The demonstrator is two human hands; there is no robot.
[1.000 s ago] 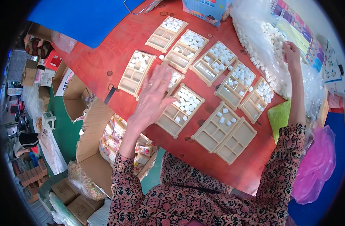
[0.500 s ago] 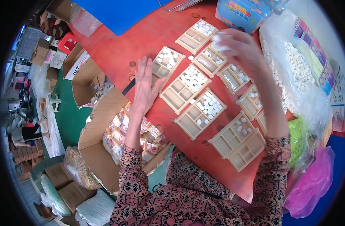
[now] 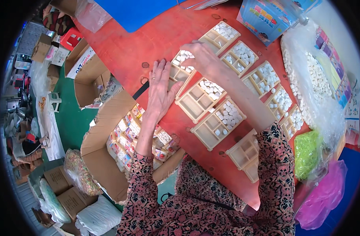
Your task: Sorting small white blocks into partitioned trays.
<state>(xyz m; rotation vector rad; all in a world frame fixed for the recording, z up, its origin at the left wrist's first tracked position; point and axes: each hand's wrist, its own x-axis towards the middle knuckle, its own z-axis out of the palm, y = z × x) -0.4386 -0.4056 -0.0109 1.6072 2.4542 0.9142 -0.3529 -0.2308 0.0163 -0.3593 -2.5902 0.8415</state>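
Note:
My left hand (image 3: 161, 91) lies flat, its fingers stretched out along the left side of a cream compartment tray (image 3: 179, 71). Over the far end of that tray reaches my right hand (image 3: 201, 57), its thumb and bent fingers apart around small white marshmallow-like pieces (image 3: 184, 55). Whether it touches them is hard to tell. Nearer me stand a tray (image 3: 193, 112) and another tray (image 3: 206, 133), both with white pieces in their large compartments. My right forearm crosses above the trays and my sleeve hides part of an unfilled-looking tray (image 3: 243, 151).
Several more filled trays (image 3: 266, 74) line the right of the red table (image 3: 125, 47). Beyond them lies a large clear bag of white pieces (image 3: 317, 74), with green shredded filler (image 3: 307, 153) and a pink bag (image 3: 321, 200) nearer. Left below the table edge, a cardboard box (image 3: 97, 157) holds packed items.
My right hand has swung left from the back right trays to the left tray. The trays on the right hold more white pieces. My left hand stays by its tray; the view has shifted.

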